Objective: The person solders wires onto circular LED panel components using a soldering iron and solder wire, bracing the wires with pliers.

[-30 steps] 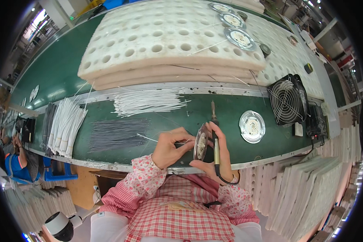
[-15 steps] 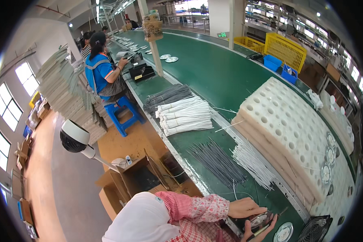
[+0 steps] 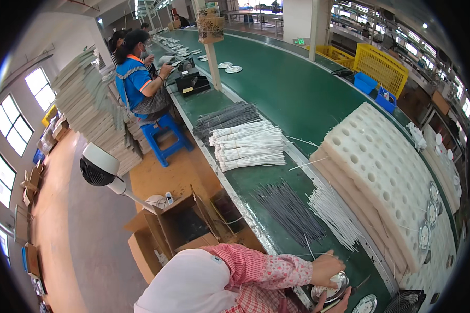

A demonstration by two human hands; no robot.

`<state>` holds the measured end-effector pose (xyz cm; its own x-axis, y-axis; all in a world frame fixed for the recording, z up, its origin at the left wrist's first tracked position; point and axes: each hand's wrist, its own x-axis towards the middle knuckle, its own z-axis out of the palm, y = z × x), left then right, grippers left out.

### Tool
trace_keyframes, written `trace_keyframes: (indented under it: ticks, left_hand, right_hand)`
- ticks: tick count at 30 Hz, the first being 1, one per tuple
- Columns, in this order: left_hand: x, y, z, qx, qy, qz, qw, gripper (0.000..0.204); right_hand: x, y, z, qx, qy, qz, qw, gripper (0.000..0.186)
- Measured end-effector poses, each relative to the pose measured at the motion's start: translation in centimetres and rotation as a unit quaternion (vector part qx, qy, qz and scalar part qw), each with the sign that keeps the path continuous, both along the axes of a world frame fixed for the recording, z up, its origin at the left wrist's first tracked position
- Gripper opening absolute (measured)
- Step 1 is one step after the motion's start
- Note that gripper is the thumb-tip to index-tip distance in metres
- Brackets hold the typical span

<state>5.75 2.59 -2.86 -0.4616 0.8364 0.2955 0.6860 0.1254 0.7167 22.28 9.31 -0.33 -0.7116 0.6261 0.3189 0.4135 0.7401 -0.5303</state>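
At the lower right, a round silver metal disc [image 3: 333, 288] lies tilted between my hands. My left hand [image 3: 326, 268], in a pink floral sleeve, reaches over its far edge with bent fingers; what is pinched there is too small to tell. My right hand [image 3: 340, 303] is partly cut off by the lower edge, closed around a slim long-handled tool with a dark tip [image 3: 362, 283] beside the disc. A thin white wire [image 3: 308, 247] runs close to my left hand. Another silver disc [image 3: 365, 303] rests to the right.
Dark wires [image 3: 290, 213] and white wires [image 3: 333, 216] lie beyond my hands, with bundled white wires [image 3: 248, 146] farther off. Holed foam slabs [image 3: 360, 156] border the right. A cardboard box [image 3: 185, 221] and white fan [image 3: 100, 163] stand left. A person in blue [image 3: 136, 86] sits farther along.
The view has shifted, so the scene sits farther right. My left hand has moved up on the disc, whose silver face shows more. The seated person's head has turned.
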Motion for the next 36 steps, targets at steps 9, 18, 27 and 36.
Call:
trace_keyframes:
  ticks: [9, 18, 27, 36]
  left_hand:
    - [-0.2, -3.7, 2.1, 0.060, 0.212, -0.162, 0.962, 0.020]
    - [-1.0, -4.9, 4.0, -0.002, 0.171, -0.158, 0.973, 0.020]
    - [-1.1, -4.3, 2.8, 0.014, 0.035, -0.050, 0.998, 0.017]
    - [-1.3, -3.3, 2.1, 0.050, 0.028, -0.074, 0.996, 0.014]
  right_hand:
    - [2.2, 0.9, -1.7, 0.010, -0.005, 0.021, 1.000, 0.050]
    - [2.4, 1.3, 0.5, 0.007, 0.037, 0.129, 0.991, 0.028]
    - [4.8, 2.3, 2.8, -0.127, 0.151, 0.087, 0.977, 0.022]
    - [3.8, 2.4, 2.9, -0.205, 0.109, 0.101, 0.967, 0.019]
